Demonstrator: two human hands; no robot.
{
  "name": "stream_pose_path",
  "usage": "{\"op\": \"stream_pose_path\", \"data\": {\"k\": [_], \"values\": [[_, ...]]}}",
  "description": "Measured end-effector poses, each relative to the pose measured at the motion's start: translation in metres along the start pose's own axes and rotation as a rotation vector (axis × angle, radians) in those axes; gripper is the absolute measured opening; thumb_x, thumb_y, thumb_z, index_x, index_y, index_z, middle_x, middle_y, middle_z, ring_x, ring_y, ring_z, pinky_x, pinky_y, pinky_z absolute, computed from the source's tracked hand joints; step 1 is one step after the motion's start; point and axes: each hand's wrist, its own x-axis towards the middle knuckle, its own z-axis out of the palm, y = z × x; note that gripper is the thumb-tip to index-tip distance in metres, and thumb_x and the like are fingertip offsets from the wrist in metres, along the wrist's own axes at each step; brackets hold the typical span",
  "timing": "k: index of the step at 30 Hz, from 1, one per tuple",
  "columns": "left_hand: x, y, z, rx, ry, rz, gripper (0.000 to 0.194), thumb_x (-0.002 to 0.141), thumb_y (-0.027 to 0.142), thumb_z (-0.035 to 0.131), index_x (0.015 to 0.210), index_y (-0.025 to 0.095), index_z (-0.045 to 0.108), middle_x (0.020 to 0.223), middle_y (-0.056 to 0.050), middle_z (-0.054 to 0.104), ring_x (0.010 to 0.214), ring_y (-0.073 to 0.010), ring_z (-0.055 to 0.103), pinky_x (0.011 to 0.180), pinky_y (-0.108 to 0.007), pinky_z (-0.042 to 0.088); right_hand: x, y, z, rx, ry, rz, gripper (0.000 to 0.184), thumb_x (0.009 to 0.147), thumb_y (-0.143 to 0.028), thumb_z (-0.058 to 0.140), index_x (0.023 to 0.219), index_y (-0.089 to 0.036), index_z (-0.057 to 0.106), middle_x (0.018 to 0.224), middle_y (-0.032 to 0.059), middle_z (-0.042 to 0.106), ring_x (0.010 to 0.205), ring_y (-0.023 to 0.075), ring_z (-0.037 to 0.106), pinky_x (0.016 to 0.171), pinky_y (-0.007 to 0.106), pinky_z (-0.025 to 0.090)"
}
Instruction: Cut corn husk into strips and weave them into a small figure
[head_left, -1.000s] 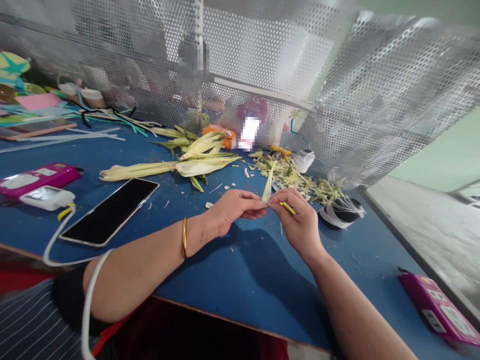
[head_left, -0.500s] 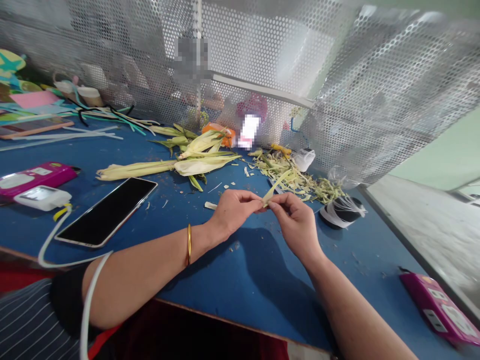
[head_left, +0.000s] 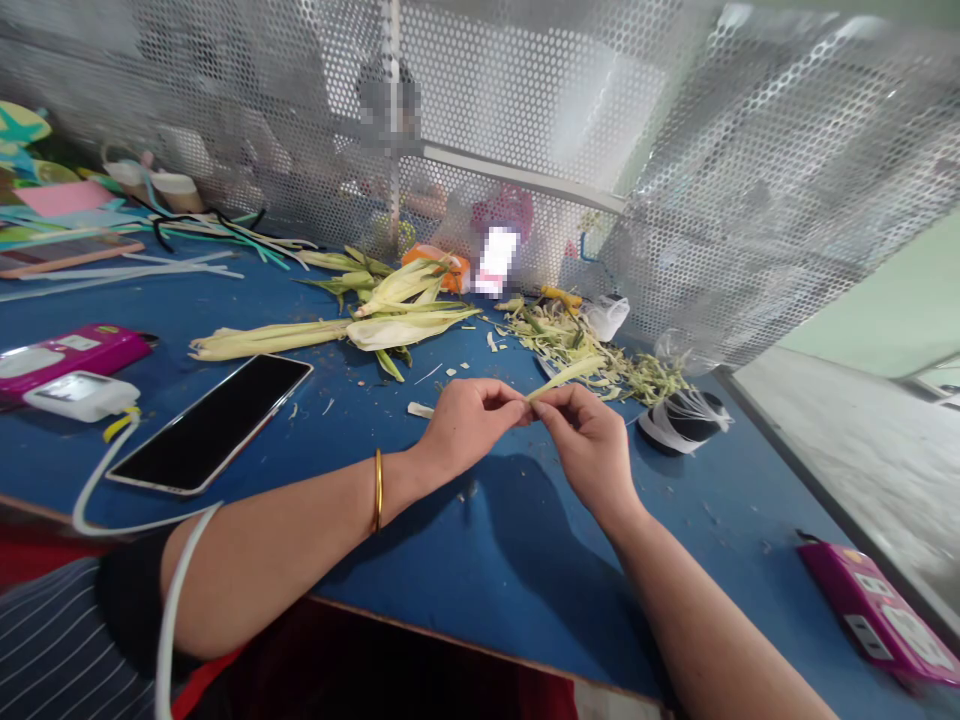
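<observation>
Both my hands meet above the middle of the blue table (head_left: pixel 465 560). My left hand (head_left: pixel 469 422) pinches the near end of a thin pale green leaf strip (head_left: pixel 566 373). My right hand (head_left: pixel 589 445) pinches the same strip just beside it, fingers curled. The strip points away to the right, almost level, toward a heap of leaf shavings (head_left: pixel 592 355). A gold bangle (head_left: pixel 377 489) sits on my left wrist.
Long pale husk leaves (head_left: pixel 360 320) lie behind my hands. A black phone (head_left: pixel 214 420) lies at the left, with a white power bank (head_left: pixel 79 395) and a magenta case (head_left: pixel 71 350). A black tape roll (head_left: pixel 682 420) is on the right. Perforated metal screens (head_left: pixel 720 200) close the back.
The leaf strip has tipped from nearly upright down to almost level, pointing right. The yellow bit seen in my right hand a second ago no longer shows. My hands stayed together.
</observation>
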Motion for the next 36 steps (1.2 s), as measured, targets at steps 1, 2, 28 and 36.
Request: {"op": "stream_pose_path", "data": {"k": [1, 2, 28, 36], "values": [[0.000, 0.000, 0.000, 0.001, 0.005, 0.007, 0.011, 0.074, 0.023, 0.063, 0.071, 0.017, 0.071, 0.074, -0.003, 0.074, 0.074, -0.0168, 0.070, 0.074, -0.028, 0.055, 0.000, 0.001, 0.000, 0.037, -0.001, 0.020, 0.008, 0.084, -0.024, 0.062, 0.078, -0.021, 0.066, 0.074, 0.0012, 0.072, 0.070, 0.0175, 0.066, 0.069, 0.032, 0.052], [0.000, 0.000, 0.000, 0.007, 0.011, 0.011, 0.010, 0.074, 0.023, 0.063, 0.071, 0.017, 0.071, 0.074, -0.003, 0.074, 0.074, -0.0169, 0.070, 0.074, -0.028, 0.055, 0.000, 0.001, 0.001, 0.080, 0.005, 0.043, 0.006, 0.083, -0.023, 0.063, 0.078, -0.021, 0.066, 0.074, 0.0012, 0.072, 0.071, 0.0179, 0.067, 0.069, 0.032, 0.053], [0.001, 0.007, 0.000, -0.082, 0.026, -0.075, 0.015, 0.079, 0.027, 0.063, 0.068, 0.016, 0.065, 0.061, 0.001, 0.064, 0.062, -0.0116, 0.058, 0.067, -0.025, 0.046, 0.000, 0.005, -0.002, 0.057, 0.047, -0.085, 0.026, 0.085, -0.021, 0.064, 0.108, -0.025, 0.053, 0.092, 0.0014, 0.070, 0.078, 0.0173, 0.068, 0.073, 0.034, 0.053], [-0.001, 0.010, 0.002, -0.353, -0.073, -0.253, 0.019, 0.073, 0.027, 0.065, 0.059, 0.017, 0.058, 0.058, 0.002, 0.056, 0.058, -0.0098, 0.051, 0.064, -0.026, 0.043, 0.001, 0.003, -0.002, -0.201, 0.057, -0.394, 0.013, 0.088, -0.015, 0.060, 0.086, -0.025, 0.068, 0.094, 0.0039, 0.066, 0.093, 0.0198, 0.063, 0.083, 0.035, 0.051]]}}
